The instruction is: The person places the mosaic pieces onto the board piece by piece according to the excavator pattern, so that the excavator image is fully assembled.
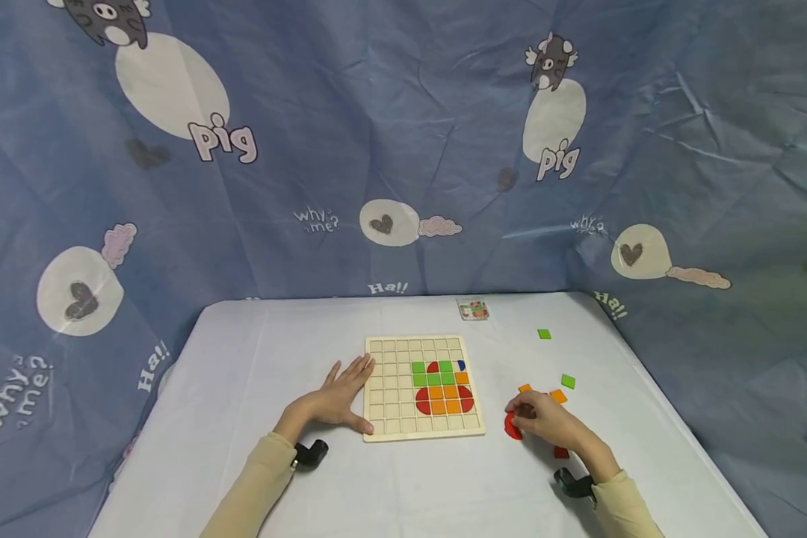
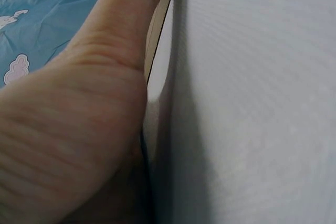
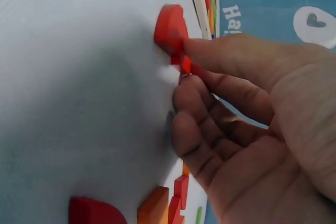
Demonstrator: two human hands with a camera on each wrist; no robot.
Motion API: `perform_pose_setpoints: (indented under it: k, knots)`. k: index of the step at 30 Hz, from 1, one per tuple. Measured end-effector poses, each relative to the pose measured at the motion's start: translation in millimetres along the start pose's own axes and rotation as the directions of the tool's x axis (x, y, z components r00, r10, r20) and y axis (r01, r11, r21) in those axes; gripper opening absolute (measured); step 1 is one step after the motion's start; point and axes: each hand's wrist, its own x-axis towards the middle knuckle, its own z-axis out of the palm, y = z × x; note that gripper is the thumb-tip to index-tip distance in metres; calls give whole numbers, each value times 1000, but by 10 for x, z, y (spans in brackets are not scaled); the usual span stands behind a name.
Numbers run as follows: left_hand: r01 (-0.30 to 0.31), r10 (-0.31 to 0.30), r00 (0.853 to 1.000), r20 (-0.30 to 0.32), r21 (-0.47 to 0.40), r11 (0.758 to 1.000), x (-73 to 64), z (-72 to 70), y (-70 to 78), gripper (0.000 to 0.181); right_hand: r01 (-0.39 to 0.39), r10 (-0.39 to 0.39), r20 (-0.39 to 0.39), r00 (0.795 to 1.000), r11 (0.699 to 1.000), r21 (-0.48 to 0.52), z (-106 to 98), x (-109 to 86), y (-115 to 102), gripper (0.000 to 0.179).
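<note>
A wooden grid board (image 1: 390, 388) lies mid-table with green, orange and red pieces filling its right part. My left hand (image 1: 350, 390) lies flat on the white table, fingers straight, touching the board's left edge; in the left wrist view the thumb (image 2: 126, 19) runs along the board's edge (image 2: 156, 30). To the right of the board, my right hand (image 1: 521, 415) pinches a red rounded piece (image 1: 512, 428) against the table. In the right wrist view the thumb and curled fingers (image 3: 210, 82) grip that red piece (image 3: 169, 24).
Loose pieces lie around the right hand: green squares (image 1: 544, 334) (image 1: 568, 381), orange tiles (image 1: 558, 396) and a red piece (image 1: 561, 452). A small picture card (image 1: 473, 309) sits at the table's back edge. A blue printed cloth hangs behind.
</note>
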Motion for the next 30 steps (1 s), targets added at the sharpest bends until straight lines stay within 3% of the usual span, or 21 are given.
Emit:
perform_pose_setpoints:
  k: [9, 14, 19, 30]
  knots:
    - [-10, 10, 1000, -6, -13, 1000, -20, -2, 27, 131, -28, 29, 24, 999, 999, -16, -2, -24, 6, 19]
    - [-3, 3, 1000, -14, 1, 1000, -23, -21, 18, 130, 13, -13, -22, 1000, 1000, -10, 26, 5, 22, 13]
    - [-3, 3, 1000, -8, 2, 1000, -11, -17, 15, 130, -24, 25, -18, 1000, 999, 26, 19, 31, 34, 11]
    - [20, -20, 1000, 7, 12, 1000, -3, -4, 7, 132, -73, 73, -7, 997, 996, -55, 34, -92, 13, 36]
